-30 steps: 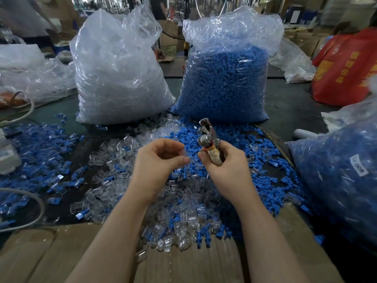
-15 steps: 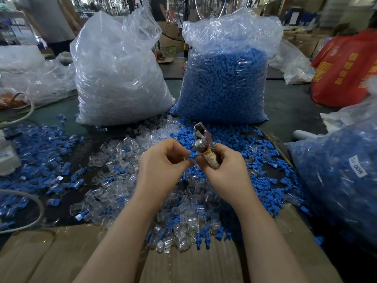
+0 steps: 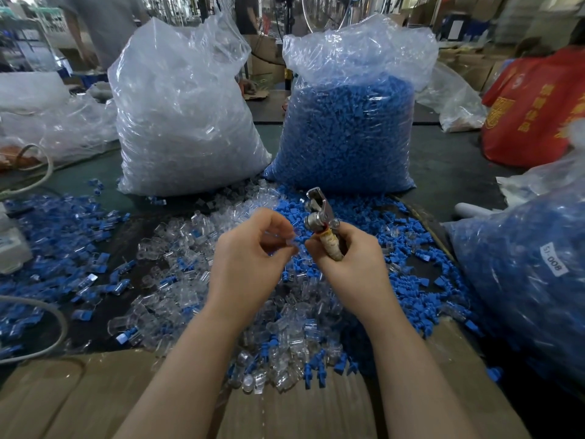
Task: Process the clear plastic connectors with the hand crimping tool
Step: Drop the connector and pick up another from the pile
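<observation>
My right hand (image 3: 348,264) grips the hand crimping tool (image 3: 319,220) by its tan wrapped handle, the metal jaws pointing up and away. My left hand (image 3: 250,261) is just left of it, fingers curled, pinching a small clear plastic connector (image 3: 289,243) at the fingertips close to the tool's handle. Below and around both hands lies a heap of loose clear connectors (image 3: 177,293) mixed with blue plastic inserts (image 3: 411,248) on the dark table.
A big bag of clear parts (image 3: 183,115) and a big bag of blue parts (image 3: 348,128) stand behind the heap. Another bag of blue parts (image 3: 531,274) sits at the right. Cardboard (image 3: 95,397) covers the near edge. A grey cable (image 3: 47,327) loops at left.
Both hands have dropped slightly and come closer together. The tool's jaws have tilted a little to the left. My left fingers have loosened around the clear connector.
</observation>
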A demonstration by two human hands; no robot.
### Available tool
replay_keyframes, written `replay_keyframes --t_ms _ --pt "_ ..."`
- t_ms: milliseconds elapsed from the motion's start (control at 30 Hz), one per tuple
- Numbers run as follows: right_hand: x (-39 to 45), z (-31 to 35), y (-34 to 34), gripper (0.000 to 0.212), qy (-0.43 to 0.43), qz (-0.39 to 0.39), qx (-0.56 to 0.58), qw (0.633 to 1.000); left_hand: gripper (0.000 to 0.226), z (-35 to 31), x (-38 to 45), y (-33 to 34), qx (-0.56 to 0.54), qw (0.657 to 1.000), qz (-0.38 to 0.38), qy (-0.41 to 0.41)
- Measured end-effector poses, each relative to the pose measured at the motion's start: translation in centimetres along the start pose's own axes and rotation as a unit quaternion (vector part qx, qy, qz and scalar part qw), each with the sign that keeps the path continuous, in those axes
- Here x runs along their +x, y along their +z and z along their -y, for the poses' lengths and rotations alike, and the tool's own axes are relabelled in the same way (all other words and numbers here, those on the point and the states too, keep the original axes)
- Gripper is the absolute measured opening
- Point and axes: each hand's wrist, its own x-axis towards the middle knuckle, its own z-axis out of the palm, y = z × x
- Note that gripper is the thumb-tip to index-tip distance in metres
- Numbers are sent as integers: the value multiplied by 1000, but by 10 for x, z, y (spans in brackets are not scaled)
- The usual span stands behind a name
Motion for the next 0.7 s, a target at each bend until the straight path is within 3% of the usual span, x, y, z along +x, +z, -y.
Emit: replay_keyframes --t_ms 133,233,467,700 --pt "1 -1 1 21 14 7 -13 1000 29 -3 -2 0 80 994 -11 68" --pt "0 0 2 20 16 5 -12 1000 30 -4 -2 1 74 994 -17 76" --pt "-2 5 3 20 10 0 19 1000 18 -2 -2 5 2 999 -27 -33" --pt "-1 5 2 17 15 -9 50 999 20 -5 2 4 -96 988 -8 -123"
